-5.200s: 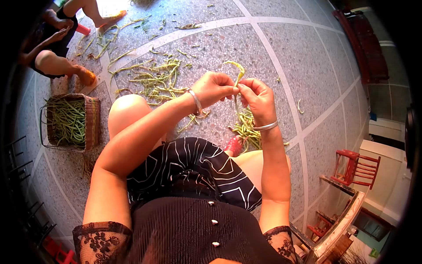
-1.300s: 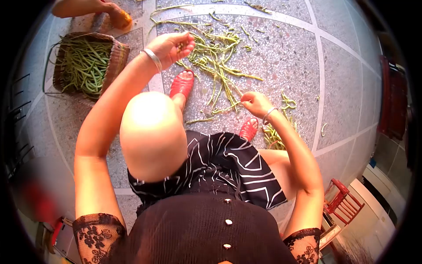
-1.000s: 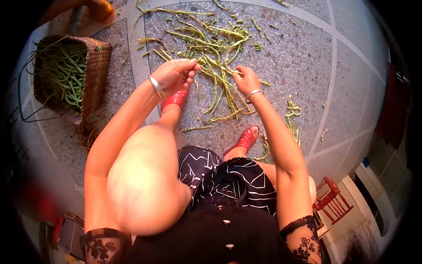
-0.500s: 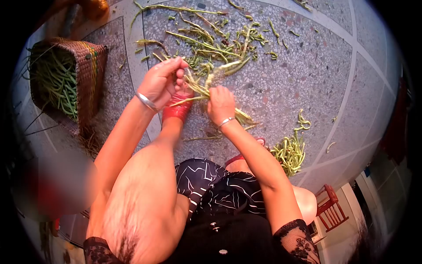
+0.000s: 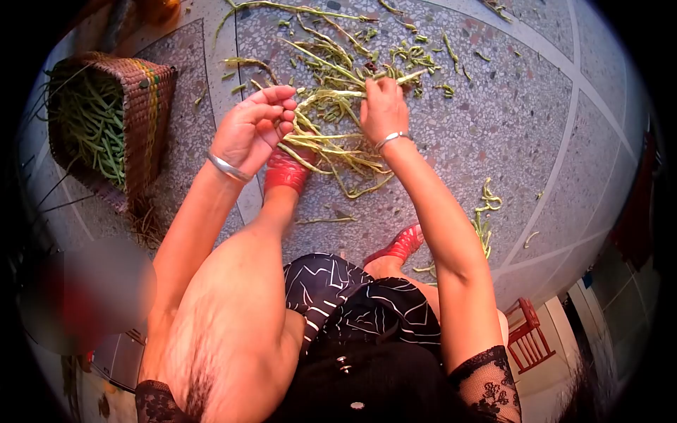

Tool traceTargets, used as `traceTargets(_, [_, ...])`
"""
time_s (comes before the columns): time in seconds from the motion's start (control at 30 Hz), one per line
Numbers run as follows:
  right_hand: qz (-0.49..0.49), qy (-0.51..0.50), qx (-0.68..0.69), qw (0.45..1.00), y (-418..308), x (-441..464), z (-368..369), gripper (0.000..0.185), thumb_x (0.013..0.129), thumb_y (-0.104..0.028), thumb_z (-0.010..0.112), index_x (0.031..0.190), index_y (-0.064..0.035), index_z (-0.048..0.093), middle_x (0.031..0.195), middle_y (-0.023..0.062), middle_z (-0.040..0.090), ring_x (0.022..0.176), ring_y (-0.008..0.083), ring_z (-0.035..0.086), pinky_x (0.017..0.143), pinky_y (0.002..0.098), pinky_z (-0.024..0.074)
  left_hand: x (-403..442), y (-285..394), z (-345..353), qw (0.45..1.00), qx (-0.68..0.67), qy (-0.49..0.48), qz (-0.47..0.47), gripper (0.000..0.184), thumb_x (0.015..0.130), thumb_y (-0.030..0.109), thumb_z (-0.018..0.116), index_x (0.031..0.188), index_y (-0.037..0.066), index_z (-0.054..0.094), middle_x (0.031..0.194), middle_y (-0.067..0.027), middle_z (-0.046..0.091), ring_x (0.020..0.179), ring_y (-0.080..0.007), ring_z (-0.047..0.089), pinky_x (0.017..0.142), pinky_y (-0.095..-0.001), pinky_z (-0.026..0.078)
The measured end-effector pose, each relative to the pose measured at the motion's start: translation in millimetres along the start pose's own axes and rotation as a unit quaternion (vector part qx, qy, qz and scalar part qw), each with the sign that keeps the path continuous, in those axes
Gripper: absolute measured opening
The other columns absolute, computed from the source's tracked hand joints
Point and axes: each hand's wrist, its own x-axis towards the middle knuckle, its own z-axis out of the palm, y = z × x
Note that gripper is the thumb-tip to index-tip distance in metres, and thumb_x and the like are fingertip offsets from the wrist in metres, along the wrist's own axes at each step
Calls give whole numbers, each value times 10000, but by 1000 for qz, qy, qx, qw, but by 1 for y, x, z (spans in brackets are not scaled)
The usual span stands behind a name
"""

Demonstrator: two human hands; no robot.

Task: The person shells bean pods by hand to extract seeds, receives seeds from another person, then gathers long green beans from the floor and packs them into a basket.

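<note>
My left hand (image 5: 255,132) is raised above my red sandal (image 5: 289,169), its fingers curled and pinched together. Whatever is between its fingertips is too small to tell. Just beside those fingers, a loose bundle of long green beans (image 5: 328,148) spreads over the front of the sandal and the floor; whether the hand touches it I cannot tell. My right hand (image 5: 384,113) reaches farther out, fingers closed round a pale long bean (image 5: 412,76) at the scattered pile. Snapped bean pieces (image 5: 416,53) and whole pods lie around it.
At the left a woven basket (image 5: 149,120) lies tipped toward me, filled with green beans (image 5: 92,134). More beans (image 5: 484,233) lie on the speckled floor (image 5: 508,127) at the right, partly behind my forearm. A red wooden chair (image 5: 529,338) stands at the lower right.
My right hand has let go of the bean bundle and moved forward and right to the scattered beans. The bundle now hangs or lies loosely near my left hand, which has barely moved.
</note>
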Motion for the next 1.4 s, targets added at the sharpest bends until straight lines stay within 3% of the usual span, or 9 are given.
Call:
traceTargets(0.17, [-65, -108, 132, 983, -20, -43, 2, 239, 719, -83, 560, 954, -65, 529, 888, 131, 502, 810, 300, 511, 676, 374, 456, 4, -4, 3, 999, 21, 22, 23, 246, 790, -55, 465, 1035, -47, 482, 957, -117, 554, 864, -156, 558, 792, -242, 478])
traceTargets(0.53, [114, 139, 44, 983, 50, 10, -5, 227, 722, -94, 558, 945, -67, 526, 902, 157, 489, 807, 324, 515, 691, 397, 445, 8, -6, -1, 999, -4, 32, -22, 220, 872, 83, 457, 1047, -49, 479, 932, -121, 568, 887, -187, 579, 779, -246, 498])
traceTargets(0.63, [109, 16, 67, 992, 37, 8, 0, 240, 727, -100, 552, 962, -70, 521, 898, 157, 484, 805, 327, 514, 691, 403, 448, 8, -12, -6, 999, -26, 35, -23, 198, 871, 89, 447, 1007, -47, 495, 918, -135, 565, 828, -204, 590, 719, -280, 512])
traceTargets(0.7, [2, -60, 131, 990, 22, 0, 8, 193, 734, -108, 548, 927, -99, 549, 911, 135, 500, 807, 306, 536, 669, 396, 461, 8, -11, -5, 999, -10, 45, -28, 204, 872, 98, 450, 1025, -32, 490, 922, -115, 561, 828, -181, 578, 731, -266, 499])
traceTargets(0.87, [31, 41, 176, 983, -14, 34, 10, 140, 747, -124, 573, 884, -97, 587, 822, 96, 541, 742, 267, 553, 643, 342, 458, 11, -9, -3, 998, -3, 53, -20, 185, 864, 92, 452, 1008, -17, 494, 928, -108, 555, 854, -171, 562, 763, -272, 482])
traceTargets(0.97, [68, 85, 128, 986, -7, 74, 25, 106, 752, -178, 575, 834, -111, 582, 831, 107, 542, 738, 313, 565, 645, 403, 465, 12, -8, -3, 999, -6, 42, -26, 178, 860, 92, 457, 996, -14, 499, 924, -110, 556, 854, -170, 559, 763, -276, 478])
traceTargets(1.2, [73, -37, -3, 997, -11, 98, 36, 112, 763, -209, 509, 769, -111, 564, 842, 76, 565, 774, 296, 565, 656, 403, 453, 10, -10, -5, 997, -10, 57, -42, 160, 851, 80, 470, 973, -14, 513, 879, -94, 570, 795, -164, 570, 718, -273, 492])
traceTargets(1.3, [74, -47, 49, 995, -6, 90, 32, 110, 730, -182, 550, 769, -80, 561, 887, 122, 553, 765, 322, 570, 667, 416, 460, 13, -9, -7, 998, -5, 55, -44, 159, 854, 81, 466, 969, -16, 515, 883, -97, 570, 800, -161, 569, 718, -271, 491])
traceTargets(1.4, [101, -28, 144, 984, 1, 82, 33, 108, 721, -170, 543, 764, -73, 558, 754, 130, 580, 676, 325, 568, 628, 393, 466, 17, -9, -8, 998, 13, 60, -33, 160, 858, 88, 464, 969, -14, 517, 885, -96, 571, 804, -159, 569, 712, -268, 489])
